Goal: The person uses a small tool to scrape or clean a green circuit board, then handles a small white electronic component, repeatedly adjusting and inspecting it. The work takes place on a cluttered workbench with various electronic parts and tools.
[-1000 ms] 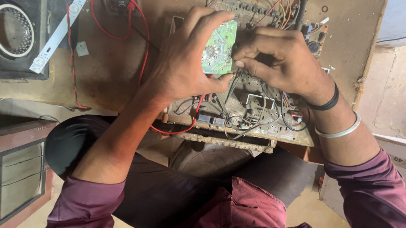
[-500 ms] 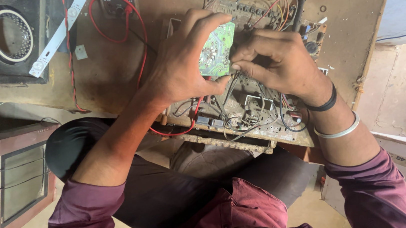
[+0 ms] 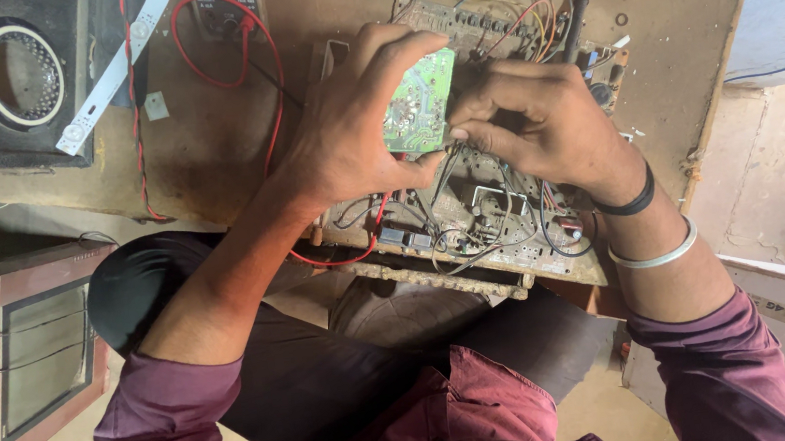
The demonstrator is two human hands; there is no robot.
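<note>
Little has shifted since the earlier frame: both hands remain on the small green circuit board (image 3: 419, 101), which stays tilted on edge above the large brown chassis board crowded with components and wires (image 3: 479, 211).

The left hand (image 3: 345, 138) wraps the small board from the left, its fingers curled over the far edge and the thumb pressed under the near edge, so the solder side faces the camera. This grip appears intended to hold the board steady and expose its joints.

The right hand (image 3: 538, 123) closes in from the right, its fingertips pinched together at the board's right edge; what they pinch cannot be made out.

The chassis board lies at the near edge of the worn brown wooden workbench (image 3: 207, 123), overhanging the person's lap, which keeps the work close to the body.

A red wire lead (image 3: 247, 41) loops across the bench to the far left of the hands. Further left lie a white strip of small lamps (image 3: 114, 70) and a black loudspeaker with a pale ring (image 3: 18, 80), well apart from the work.
</note>
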